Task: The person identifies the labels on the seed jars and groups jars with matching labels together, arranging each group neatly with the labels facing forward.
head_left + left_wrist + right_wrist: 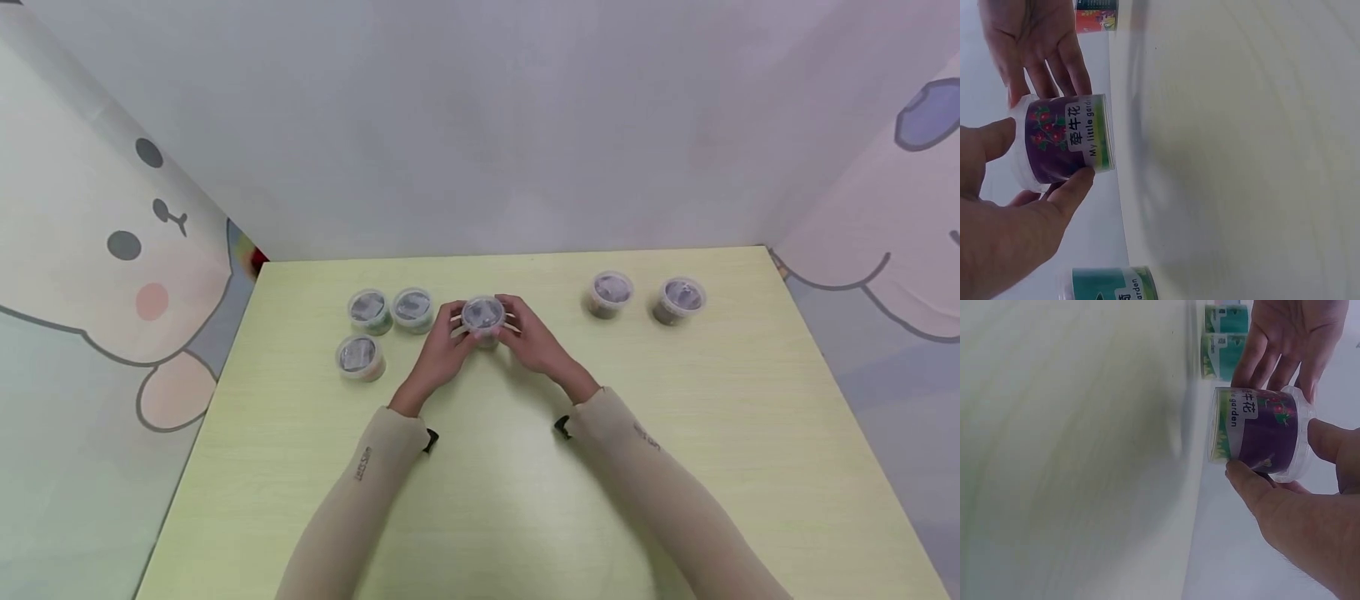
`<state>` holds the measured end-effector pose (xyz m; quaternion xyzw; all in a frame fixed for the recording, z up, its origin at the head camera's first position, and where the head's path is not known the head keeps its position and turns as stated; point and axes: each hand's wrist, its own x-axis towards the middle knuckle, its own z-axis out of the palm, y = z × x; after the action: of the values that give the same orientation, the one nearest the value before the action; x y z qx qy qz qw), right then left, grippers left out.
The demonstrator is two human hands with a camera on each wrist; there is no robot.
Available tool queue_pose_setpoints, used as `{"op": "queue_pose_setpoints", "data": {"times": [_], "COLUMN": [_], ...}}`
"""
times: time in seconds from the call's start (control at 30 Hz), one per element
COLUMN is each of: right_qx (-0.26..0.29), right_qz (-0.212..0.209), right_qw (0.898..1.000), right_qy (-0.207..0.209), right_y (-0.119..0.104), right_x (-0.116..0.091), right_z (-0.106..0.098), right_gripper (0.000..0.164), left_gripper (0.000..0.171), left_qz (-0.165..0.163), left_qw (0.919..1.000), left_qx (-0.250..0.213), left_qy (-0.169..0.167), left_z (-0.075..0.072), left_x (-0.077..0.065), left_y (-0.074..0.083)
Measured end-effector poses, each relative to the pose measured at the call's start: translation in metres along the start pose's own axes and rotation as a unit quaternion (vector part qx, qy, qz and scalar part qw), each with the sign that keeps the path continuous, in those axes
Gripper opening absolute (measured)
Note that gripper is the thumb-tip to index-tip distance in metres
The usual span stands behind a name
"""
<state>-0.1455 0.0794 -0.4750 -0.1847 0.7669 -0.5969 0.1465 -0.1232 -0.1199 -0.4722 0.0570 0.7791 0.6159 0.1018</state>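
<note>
The person's left grip (444, 348) and right grip (531, 340) are both grasping one purple-labelled tub (483, 315), fingers bent about its wall from either side. The tub is just off the centre of the head view toward twelve o'clock, above the far part of the yellow counter (487, 508), its pale lid (1022, 147) uppermost; I cannot tell whether its base touches the surface. The left wrist view shows the label printed with red fruit-like shapes, Chinese characters and the words "My little garden".

In the head view, taking the held tub as the clock's centre, two lidded tubs stand close beside each other at nine o'clock, the inner tub (412, 310) just beside the left grip and the outer tub (369, 311) past it. A third tub (360, 358) sits between eight and nine o'clock. At three o'clock stand a nearer tub (610, 294) and a farther tub (678, 301), a little apart from each other.

In the left wrist view, a red-labelled tub (1094, 19) shows at eleven o'clock and a teal-labelled tub (1110, 285) between six and seven, both cut by the frame. Beige sleeves (352, 508) cover the forearms.
</note>
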Motion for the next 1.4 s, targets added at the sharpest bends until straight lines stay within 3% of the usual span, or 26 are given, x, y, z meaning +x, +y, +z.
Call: {"op": "queue_pose_setpoints", "data": {"times": [0.43,0.97,1.2,1.4], "right_qx": [-0.016,-0.014,-0.010,0.001], "right_qz": [0.017,0.030,0.035,0.039], "right_qw": [1.000,0.999,0.999,0.999], "right_qy": [0.012,0.020,0.026,0.037], "right_y": [0.008,0.013,0.010,0.006], "right_x": [0.016,0.024,0.016,-0.003], "right_z": [-0.005,-0.005,-0.007,-0.019], "right_gripper": [0.058,0.060,0.064,0.062], "left_gripper": [0.060,0.064,0.069,0.066], "left_qz": [-0.013,-0.026,-0.028,-0.067], "left_qw": [0.9995,0.9987,0.9973,0.9940], "left_qx": [-0.019,-0.009,-0.005,0.006], "left_qy": [0.023,0.044,0.068,0.086], "left_z": [0.007,0.012,0.014,0.012], "left_x": [0.021,0.030,0.022,0.003], "left_y": [-0.003,-0.011,-0.010,-0.004]}}
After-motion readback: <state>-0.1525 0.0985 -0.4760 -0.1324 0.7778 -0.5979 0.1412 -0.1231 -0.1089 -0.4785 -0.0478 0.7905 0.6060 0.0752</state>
